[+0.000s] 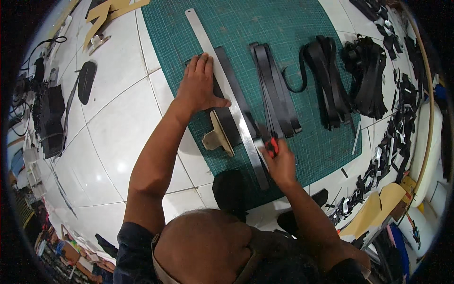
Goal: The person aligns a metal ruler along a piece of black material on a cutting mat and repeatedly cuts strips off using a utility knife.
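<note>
Hands work over a green cutting mat [246,28] laid on a white tiled floor [118,118]. The left hand [198,87] lies flat, fingers spread and pressing down on a long steel ruler [227,90] that runs diagonally from the far left of the mat to its near edge. Under the ruler and the palm sits a wide black leather strip [234,85], showing just right of the ruler's edge. The right hand [281,163] is closed around a red-handled knife [273,144], its tip touching the mat right beside the ruler near its near end. A tan clamp-like tool [218,135] lies on the mat just left of the ruler, near the left thumb.

Right of the ruler lies a bundle of cut black strips [274,90], then further right two more heaps of black straps [326,80], the farthest [366,78] at the mat's right edge. Black and silver offcuts [388,146] litter the floor to the right. A dark oval piece [86,81] rests on the tiles at far left, with tan cardboard patterns [106,14] beyond it.
</note>
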